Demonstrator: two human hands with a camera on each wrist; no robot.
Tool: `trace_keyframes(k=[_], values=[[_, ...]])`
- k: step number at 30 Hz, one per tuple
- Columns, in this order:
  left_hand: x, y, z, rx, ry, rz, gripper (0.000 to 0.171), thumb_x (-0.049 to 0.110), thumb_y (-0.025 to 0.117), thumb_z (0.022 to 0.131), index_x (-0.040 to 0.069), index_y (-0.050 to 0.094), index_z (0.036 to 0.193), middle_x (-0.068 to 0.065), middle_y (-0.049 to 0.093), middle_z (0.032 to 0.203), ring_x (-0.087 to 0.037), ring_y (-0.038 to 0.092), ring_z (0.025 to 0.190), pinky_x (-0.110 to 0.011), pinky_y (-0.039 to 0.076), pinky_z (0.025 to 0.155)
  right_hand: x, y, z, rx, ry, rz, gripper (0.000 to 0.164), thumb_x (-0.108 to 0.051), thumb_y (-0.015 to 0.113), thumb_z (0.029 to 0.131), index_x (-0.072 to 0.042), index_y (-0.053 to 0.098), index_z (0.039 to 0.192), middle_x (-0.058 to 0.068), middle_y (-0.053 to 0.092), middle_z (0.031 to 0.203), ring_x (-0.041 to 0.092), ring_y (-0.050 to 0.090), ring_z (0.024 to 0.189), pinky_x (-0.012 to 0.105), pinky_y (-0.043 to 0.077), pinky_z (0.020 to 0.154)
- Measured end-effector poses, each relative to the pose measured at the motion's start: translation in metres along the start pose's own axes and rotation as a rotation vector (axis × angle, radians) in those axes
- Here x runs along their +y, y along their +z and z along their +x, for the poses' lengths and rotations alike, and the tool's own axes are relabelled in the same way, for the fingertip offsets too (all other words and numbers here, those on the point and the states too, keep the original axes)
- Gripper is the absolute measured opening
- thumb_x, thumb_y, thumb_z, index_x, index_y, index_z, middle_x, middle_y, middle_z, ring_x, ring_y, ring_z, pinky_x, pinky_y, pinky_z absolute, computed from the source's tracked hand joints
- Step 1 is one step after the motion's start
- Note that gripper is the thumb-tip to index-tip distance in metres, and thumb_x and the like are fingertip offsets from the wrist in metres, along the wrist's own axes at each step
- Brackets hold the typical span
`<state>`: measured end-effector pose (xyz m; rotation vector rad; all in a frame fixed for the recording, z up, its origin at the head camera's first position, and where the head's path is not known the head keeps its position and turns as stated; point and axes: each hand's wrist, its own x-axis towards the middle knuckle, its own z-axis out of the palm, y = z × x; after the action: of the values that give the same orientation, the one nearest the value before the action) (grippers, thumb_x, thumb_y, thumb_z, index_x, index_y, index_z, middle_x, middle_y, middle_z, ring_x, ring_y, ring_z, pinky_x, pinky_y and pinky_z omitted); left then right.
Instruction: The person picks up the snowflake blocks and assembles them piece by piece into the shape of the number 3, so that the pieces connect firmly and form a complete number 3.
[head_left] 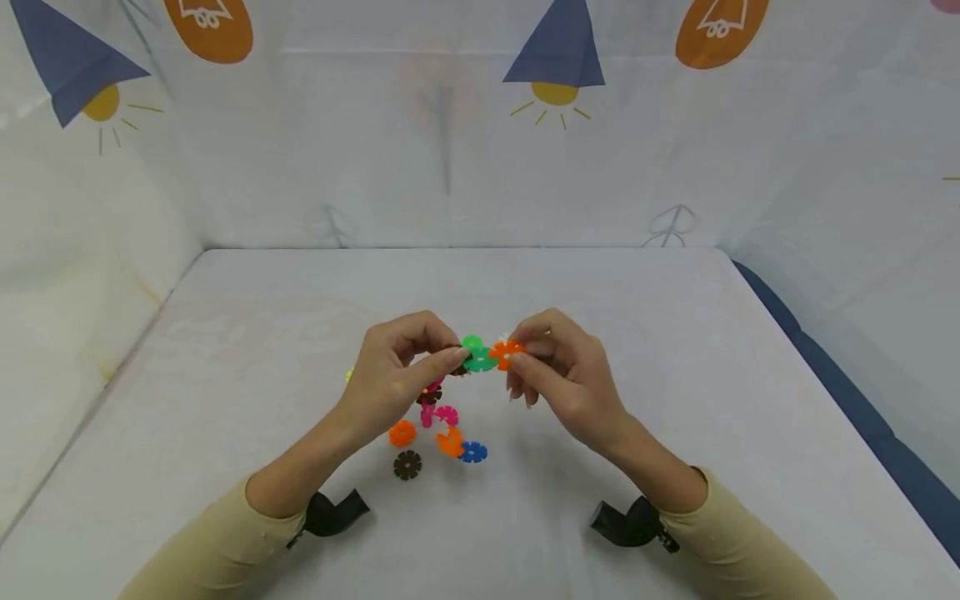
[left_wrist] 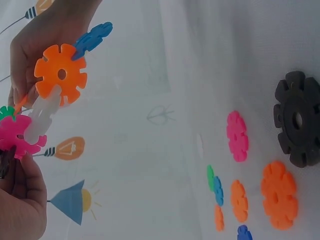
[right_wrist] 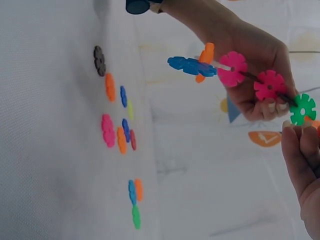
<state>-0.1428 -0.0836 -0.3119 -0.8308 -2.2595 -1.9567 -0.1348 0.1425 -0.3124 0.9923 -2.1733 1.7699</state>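
Note:
A string of slotted, flower-shaped plastic discs is held up between both hands over the table. My left hand (head_left: pixel 392 371) pinches a dark brown disc (head_left: pixel 459 360) that joins a green disc (head_left: pixel 482 360). An orange disc (head_left: pixel 507 354) touching the green one is pinched between the thumb and fingers of my right hand (head_left: pixel 573 379). Below my left hand hangs the rest of the string. In the right wrist view it has pink discs (right_wrist: pixel 233 68), an orange disc (right_wrist: pixel 209 52) and a blue disc (right_wrist: pixel 186 65) at its end. A clear disc (left_wrist: pixel 42 117) shows in the left wrist view.
Loose discs lie on the white table (head_left: pixel 675 350), among them a dark brown disc (head_left: pixel 407 465), an orange disc (head_left: pixel 402 433) and a pink disc (right_wrist: pixel 108 131). White cloth walls (head_left: pixel 360 150) with printed lamps surround the table's back and sides.

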Motion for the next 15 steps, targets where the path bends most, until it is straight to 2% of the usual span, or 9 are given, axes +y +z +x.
trace_keyframes(k=[9,15], values=[[-0.0011,-0.0016,0.0005,0.009,0.011,0.001,0.006,0.007,0.064,0.094,0.009,0.067,0.089,-0.004,0.069,0.081,-0.019,0.061,0.069,-0.031,0.053,0.058,0.0026,-0.0006,-0.0002,0.020,-0.005,0.000,0.015,0.009,0.054,0.093,0.002,0.053,0.107,0.013,0.067,0.072,0.013,0.060,0.057,0.027,0.053,0.051],[0.0001,-0.0026,-0.0005,0.000,0.002,-0.010,0.008,0.008,0.064,0.094,0.014,0.066,0.089,-0.001,0.069,0.082,-0.020,0.060,0.069,-0.033,0.052,0.052,0.0028,0.0005,0.0001,0.036,-0.033,-0.008,0.016,0.011,0.055,0.092,0.003,0.055,0.106,0.012,0.067,0.071,0.012,0.059,0.057,0.027,0.052,0.051]])
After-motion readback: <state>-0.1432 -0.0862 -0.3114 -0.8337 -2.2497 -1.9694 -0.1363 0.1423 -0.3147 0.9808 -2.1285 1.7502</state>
